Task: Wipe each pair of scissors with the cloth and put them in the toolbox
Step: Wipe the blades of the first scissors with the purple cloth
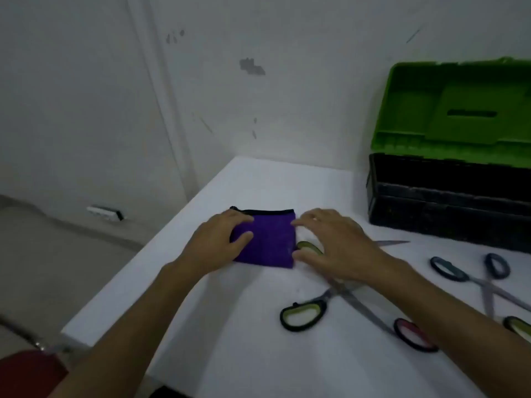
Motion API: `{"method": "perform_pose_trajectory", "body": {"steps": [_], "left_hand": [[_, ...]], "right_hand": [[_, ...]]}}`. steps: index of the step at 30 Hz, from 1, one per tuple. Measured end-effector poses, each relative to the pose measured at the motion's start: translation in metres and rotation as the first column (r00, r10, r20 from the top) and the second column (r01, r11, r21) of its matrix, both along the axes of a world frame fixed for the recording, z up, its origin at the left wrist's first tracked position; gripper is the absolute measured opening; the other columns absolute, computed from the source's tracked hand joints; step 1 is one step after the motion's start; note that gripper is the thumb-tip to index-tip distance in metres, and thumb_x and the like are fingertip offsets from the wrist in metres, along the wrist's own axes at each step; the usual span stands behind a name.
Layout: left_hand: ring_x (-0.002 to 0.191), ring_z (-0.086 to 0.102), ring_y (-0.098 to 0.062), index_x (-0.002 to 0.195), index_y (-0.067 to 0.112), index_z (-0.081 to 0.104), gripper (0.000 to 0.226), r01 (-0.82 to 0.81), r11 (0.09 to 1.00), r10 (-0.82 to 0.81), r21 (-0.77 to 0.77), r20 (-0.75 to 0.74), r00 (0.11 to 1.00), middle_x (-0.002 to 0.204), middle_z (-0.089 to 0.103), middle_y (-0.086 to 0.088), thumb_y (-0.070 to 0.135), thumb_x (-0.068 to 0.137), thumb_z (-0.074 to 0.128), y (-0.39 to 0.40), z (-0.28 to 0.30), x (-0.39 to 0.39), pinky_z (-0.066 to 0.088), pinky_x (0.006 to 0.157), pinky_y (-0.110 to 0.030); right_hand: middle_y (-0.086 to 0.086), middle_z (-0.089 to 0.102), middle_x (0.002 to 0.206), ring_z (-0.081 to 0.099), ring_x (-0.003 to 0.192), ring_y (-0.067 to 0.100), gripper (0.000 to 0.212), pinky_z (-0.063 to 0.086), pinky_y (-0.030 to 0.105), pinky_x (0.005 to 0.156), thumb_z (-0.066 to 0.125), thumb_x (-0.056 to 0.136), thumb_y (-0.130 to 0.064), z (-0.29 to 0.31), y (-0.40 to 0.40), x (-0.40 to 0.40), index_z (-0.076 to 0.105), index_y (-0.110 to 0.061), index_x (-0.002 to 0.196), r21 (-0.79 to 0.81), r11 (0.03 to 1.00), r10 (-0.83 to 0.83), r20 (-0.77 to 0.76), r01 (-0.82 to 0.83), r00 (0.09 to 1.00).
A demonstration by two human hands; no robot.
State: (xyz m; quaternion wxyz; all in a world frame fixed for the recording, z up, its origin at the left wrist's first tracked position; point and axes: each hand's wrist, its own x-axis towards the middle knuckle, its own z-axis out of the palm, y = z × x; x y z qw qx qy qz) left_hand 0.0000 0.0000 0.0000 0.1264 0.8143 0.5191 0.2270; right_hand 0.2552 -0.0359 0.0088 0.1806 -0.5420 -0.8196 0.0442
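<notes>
A folded purple cloth (pixel 271 239) with a black edge lies on the white table (pixel 230 326). My left hand (pixel 218 242) rests on the cloth's left part with fingers spread. My right hand (pixel 336 242) hovers at the cloth's right edge, fingers straight, over green-handled scissors (pixel 304 314) whose blade tip pokes out to the right. Red-handled scissors (pixel 413 334) lie crossed under my right forearm. Dark blue-handled scissors (pixel 471 274) lie further right. The toolbox (pixel 448 202), black with an open green lid, stands at the back right.
Another green scissor handle (pixel 520 326) shows at the right frame edge. The table's left edge drops to the floor. A wall stands close behind the table. Something red (pixel 28 372) sits at the lower left corner.
</notes>
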Motion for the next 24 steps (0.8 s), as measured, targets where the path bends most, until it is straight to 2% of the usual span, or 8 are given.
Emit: {"method": "perform_pose_trajectory", "body": {"steps": [3,8,12,14,17,21,22,24], "left_hand": [[0.109,0.06,-0.015,0.124,0.023,0.063,0.05,0.014,1.0,-0.014,-0.008,-0.034,0.999,0.12,0.066,0.004,0.049,0.085,0.047,-0.004,-0.009,-0.015,0.049,0.094,-0.039],[0.109,0.059,-0.011,0.127,0.025,0.062,0.065,0.062,0.998,-0.062,-0.011,-0.046,0.997,0.122,0.066,0.006,0.066,0.079,0.046,-0.019,-0.007,-0.022,0.048,0.095,-0.031],[0.109,0.058,-0.015,0.136,0.027,0.054,0.064,0.069,0.996,-0.064,0.056,-0.096,0.993,0.125,0.064,0.005,0.053,0.08,0.069,-0.019,0.009,-0.008,0.048,0.093,-0.03],[0.103,0.061,-0.013,0.131,0.027,0.057,0.05,0.038,0.997,-0.031,0.073,-0.094,0.995,0.118,0.067,0.006,0.042,0.085,0.07,-0.014,0.022,-0.001,0.052,0.088,-0.031],[0.092,0.066,-0.012,0.115,0.022,0.067,0.024,-0.028,0.998,0.024,0.059,0.07,0.997,0.102,0.072,0.005,0.03,0.093,0.063,-0.008,0.047,0.003,0.057,0.081,-0.031],[0.088,0.068,-0.01,0.103,0.018,0.072,0.015,-0.033,0.997,0.053,-0.069,0.32,0.946,0.094,0.072,0.007,0.025,0.094,0.062,-0.016,0.093,0.008,0.059,0.077,-0.028],[0.085,0.069,-0.009,0.102,0.017,0.073,0.015,-0.026,0.995,0.06,-0.1,0.354,0.933,0.094,0.073,0.007,0.025,0.093,0.063,-0.021,0.102,0.01,0.059,0.075,-0.026],[0.075,0.071,-0.007,0.098,0.019,0.074,0.012,-0.006,0.99,0.064,-0.14,0.413,0.908,0.087,0.075,0.007,0.025,0.092,0.065,-0.031,0.115,0.013,0.059,0.067,-0.021]], "right_hand": [[-0.009,0.043,0.139,0.035,0.13,0.013,0.052,0.029,0.033,0.104,0.052,0.087,-0.055,-0.016,0.007,-0.025,0.05,-0.033,0.134,0.002,0.998,0.063,0.173,-0.064,0.983],[-0.013,0.053,0.117,0.045,0.114,0.012,0.025,0.03,0.031,0.098,0.049,0.093,-0.042,-0.027,0.017,-0.036,0.064,-0.032,0.11,0.126,0.99,0.039,0.169,-0.061,0.985],[-0.012,0.062,0.091,0.053,0.086,0.011,0.013,0.043,0.036,0.084,0.047,0.096,-0.029,-0.005,0.023,-0.045,0.06,-0.028,0.098,0.195,0.981,0.029,-0.05,-0.019,0.998],[-0.013,0.062,0.086,0.055,0.078,0.007,0.011,0.047,0.031,0.074,0.046,0.097,-0.026,0.015,0.026,-0.05,0.057,-0.028,0.097,0.184,0.983,0.04,-0.197,-0.003,0.98],[-0.014,0.062,0.085,0.058,0.077,0.005,0.012,0.048,0.023,0.065,0.041,0.1,-0.026,0.044,0.028,-0.058,0.053,-0.027,0.097,0.156,0.988,0.047,-0.396,0.016,0.917],[-0.006,0.058,0.076,0.055,0.062,0.003,0.017,0.042,0.017,0.054,0.028,0.105,-0.033,0.071,0.022,-0.061,0.041,-0.023,0.109,0.015,0.999,-0.028,-0.654,0.05,0.756],[-0.004,0.057,0.076,0.055,0.063,0.002,0.018,0.042,0.017,0.054,0.025,0.105,-0.036,0.075,0.017,-0.062,0.038,-0.024,0.112,-0.042,0.998,-0.061,-0.7,0.045,0.712],[-0.003,0.06,0.089,0.06,0.078,0.006,0.025,0.045,0.021,0.062,0.025,0.103,-0.045,0.077,0.005,-0.061,0.031,-0.027,0.119,-0.189,0.982,-0.163,-0.744,0.03,0.648]]}}
